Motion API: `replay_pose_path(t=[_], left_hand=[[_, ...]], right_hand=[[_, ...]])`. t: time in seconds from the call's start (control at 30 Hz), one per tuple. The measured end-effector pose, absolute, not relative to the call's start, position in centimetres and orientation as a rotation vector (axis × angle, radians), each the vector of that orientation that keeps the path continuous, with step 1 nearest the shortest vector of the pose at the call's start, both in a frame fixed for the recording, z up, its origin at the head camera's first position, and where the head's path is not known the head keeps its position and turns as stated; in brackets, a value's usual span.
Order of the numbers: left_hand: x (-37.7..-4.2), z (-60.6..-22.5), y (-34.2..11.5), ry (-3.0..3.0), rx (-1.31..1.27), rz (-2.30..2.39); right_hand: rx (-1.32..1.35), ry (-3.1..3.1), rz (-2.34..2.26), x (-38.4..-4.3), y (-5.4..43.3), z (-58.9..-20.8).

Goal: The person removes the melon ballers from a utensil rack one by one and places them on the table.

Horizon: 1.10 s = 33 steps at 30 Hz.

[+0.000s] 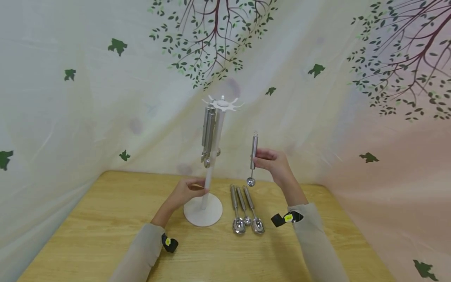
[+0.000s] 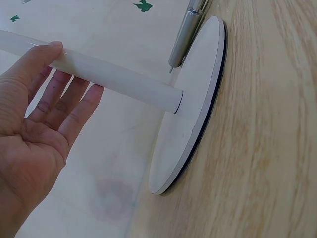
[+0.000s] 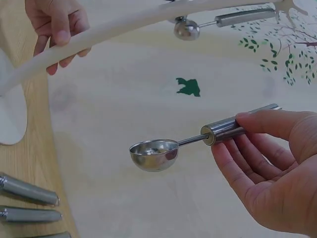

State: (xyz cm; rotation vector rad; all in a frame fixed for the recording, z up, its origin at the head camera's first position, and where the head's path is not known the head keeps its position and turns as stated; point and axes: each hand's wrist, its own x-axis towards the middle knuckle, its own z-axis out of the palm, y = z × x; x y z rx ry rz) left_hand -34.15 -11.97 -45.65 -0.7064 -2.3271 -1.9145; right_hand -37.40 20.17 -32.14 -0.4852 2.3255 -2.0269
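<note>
A white stand has a round base [image 1: 193, 213], a tall pole [image 2: 119, 79] and a ring of upturned hooks [image 1: 230, 105] at its top. My left hand [image 1: 186, 192] grips the pole low down, thumb on one side and fingers on the other. In the air to the right of the stand, my right hand [image 1: 276, 163] pinches a small metal scoop [image 3: 154, 157] by its handle, the round bowl hanging lowest in the head view. Several metal utensils [image 1: 209, 129] hang by their handles from the left side of the hook ring.
Three more metal scoops [image 1: 239, 226] lie side by side on the wooden table [image 1: 105, 219], right of the base, bowls toward me. Behind the table hangs a pale cloth [image 1: 88, 117] printed with leaves and branches.
</note>
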Motion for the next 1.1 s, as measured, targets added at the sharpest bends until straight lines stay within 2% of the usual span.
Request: replay_pose_path(t=[0.6,1.1], left_hand=[[-34.1,-45.8,-11.8,-2.354,-0.654,-1.934],[-34.2,-45.7,-11.9,-2.35,-0.667,-1.923]], right_hand=[[-0.325,2.298,-1.912,-37.9,26.5,-38.8],[-0.306,2.243,-1.861,-37.9,27.9,-44.7]])
